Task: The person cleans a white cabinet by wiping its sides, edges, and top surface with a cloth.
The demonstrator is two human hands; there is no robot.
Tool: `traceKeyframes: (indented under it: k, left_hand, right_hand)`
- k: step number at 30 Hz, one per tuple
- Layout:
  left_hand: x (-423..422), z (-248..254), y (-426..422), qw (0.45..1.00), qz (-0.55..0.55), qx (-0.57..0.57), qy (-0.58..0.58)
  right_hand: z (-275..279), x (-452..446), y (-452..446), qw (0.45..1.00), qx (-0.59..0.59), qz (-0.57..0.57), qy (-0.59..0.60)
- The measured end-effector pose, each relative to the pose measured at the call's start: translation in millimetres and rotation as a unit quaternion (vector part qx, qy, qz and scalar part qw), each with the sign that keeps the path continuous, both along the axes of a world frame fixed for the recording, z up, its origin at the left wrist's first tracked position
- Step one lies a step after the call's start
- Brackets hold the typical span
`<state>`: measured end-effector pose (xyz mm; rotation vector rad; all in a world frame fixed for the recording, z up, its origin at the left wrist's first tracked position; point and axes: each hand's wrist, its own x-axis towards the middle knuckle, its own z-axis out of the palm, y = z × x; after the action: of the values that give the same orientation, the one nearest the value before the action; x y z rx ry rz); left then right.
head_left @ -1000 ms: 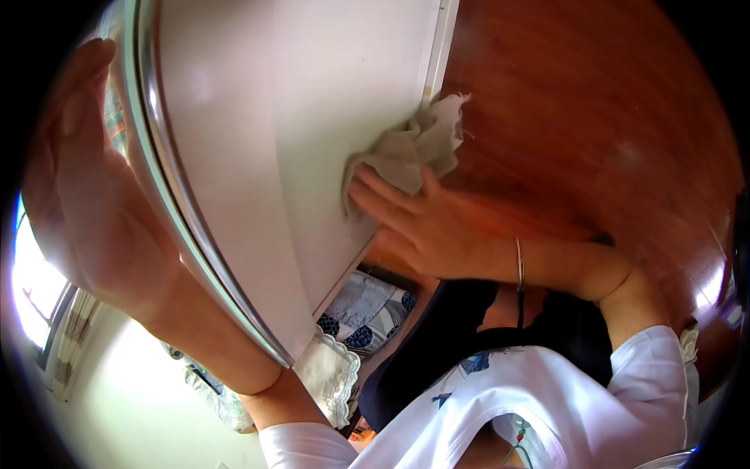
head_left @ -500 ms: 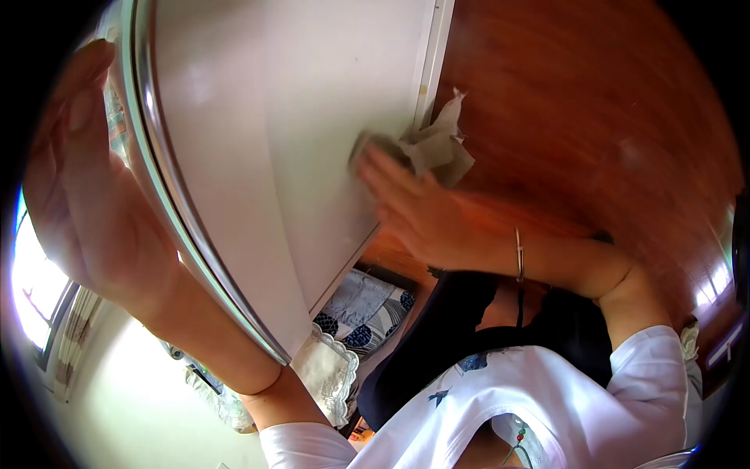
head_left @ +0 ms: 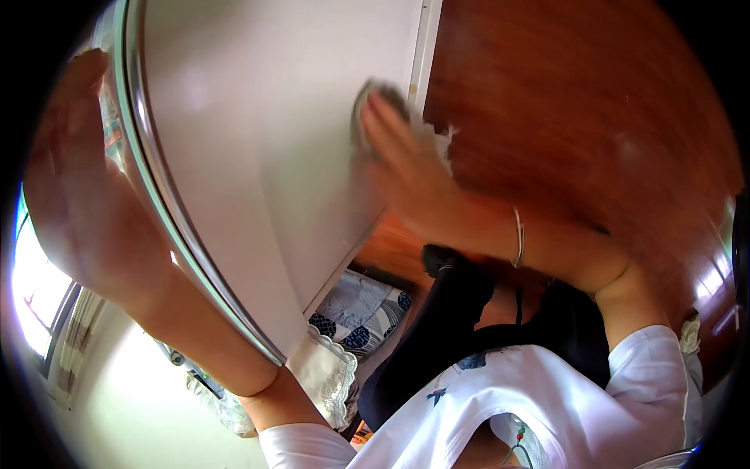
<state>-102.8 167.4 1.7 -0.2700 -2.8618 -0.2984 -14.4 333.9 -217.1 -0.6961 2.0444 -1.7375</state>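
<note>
Farther up the white panel [head_left: 258, 94] than half a second ago, the right hand [head_left: 418, 176] has slid along with its cloth [head_left: 388, 88]. At the left, beside a bright window [head_left: 35, 266], the left hand [head_left: 94, 203] lies along the outer side of the panel's metal edge [head_left: 156, 141], fingers stretched toward the far side; its fingertips are dark, so I cannot tell whether it grips or only rests there; the panel runs off the far edge of view. On the panel's right part, the right hand holds the cloth flat to the surface under nearly straight fingers; motion blurs both, the hand hides most of the cloth, and a pale end shows just right of the panel, over the brown floor [head_left: 578, 102].
</note>
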Motion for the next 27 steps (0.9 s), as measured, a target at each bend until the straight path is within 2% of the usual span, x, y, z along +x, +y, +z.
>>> traceKeyframes:
  k: [1, 2, 4, 5, 6, 7, 8, 10, 11, 13, 16, 17, 19, 20, 21, 22, 23, 24, 27]
  left_hand:
    - [2, 0, 7, 0.999, 0.034, -0.024, 0.011]
    - [3, -1, 17, 0.999, 0.036, -0.024, 0.012]
    - [3, -1, 24, 0.993, 0.081, -0.087, 0.027]
    - [2, -1, 22, 0.989, 0.095, -0.108, 0.034]
    - [-1, -5, 8, 0.998, 0.020, 0.041, 0.031]
    - [-4, -7, 4, 0.980, -0.056, 0.190, 0.024]
    - [-3, -6, 3, 0.980, -0.058, 0.190, 0.023]
    - [-1, -3, 9, 0.998, 0.034, 0.040, 0.042]
    - [-1, -4, 10, 0.998, 0.034, 0.042, 0.036]
    - [1, 0, 14, 0.999, 0.023, 0.000, 0.041]
    - [1, -3, 5, 0.999, -0.007, 0.030, 0.034]
    - [0, -3, 3, 0.999, -0.007, 0.029, 0.038]
    - [-2, -3, -1, 0.988, -0.060, 0.144, -0.001]
    - [-1, 0, 2, 0.988, -0.062, 0.143, -0.001]
    - [1, 6, 7, 0.999, -0.019, -0.031, 0.006]
    - [1, 6, 9, 0.993, 0.003, -0.116, 0.006]
    - [1, 5, 10, 0.979, 0.023, -0.200, 0.006]
    - [2, 4, 12, 0.992, 0.031, -0.119, 0.009]
    - [3, 1, 11, 0.999, 0.023, -0.026, 0.022]
  right_hand:
    - [8, -20, 4, 0.997, -0.015, 0.006, -0.082]
    - [8, -18, 5, 0.997, -0.014, 0.008, -0.081]
    - [1, -6, 5, 0.999, -0.017, 0.016, -0.040]
    - [-6, 11, 5, 0.997, 0.034, 0.046, 0.058]
    - [-5, 21, 8, 0.997, 0.033, 0.045, 0.061]
    - [0, 30, 10, 0.998, -0.004, 0.045, 0.032]
    - [0, 35, 11, 0.998, -0.041, 0.043, 0.004]
    - [1, 23, 1, 0.999, -0.033, -0.002, 0.006]
    - [2, 16, -2, 0.999, -0.023, -0.043, 0.006]
    - [2, -9, 2, 0.998, -0.031, -0.046, 0.001]
    - [3, -1, 8, 0.999, -0.036, -0.039, -0.010]
    - [4, 15, 13, 0.999, -0.027, -0.005, 0.017]
    - [5, 29, 13, 0.999, -0.019, 0.027, 0.042]
    - [3, 34, 10, 0.998, -0.053, 0.018, 0.004]
    - [3, 35, 6, 0.996, -0.086, 0.009, -0.034]
    - [4, 21, 1, 0.996, -0.084, 0.006, -0.038]
    - [1, 1, -6, 0.994, -0.075, -0.044, -0.064]
    - [2, -12, -8, 0.990, -0.065, -0.092, -0.089]
    - [1, -22, -4, 0.995, -0.034, -0.086, -0.047]
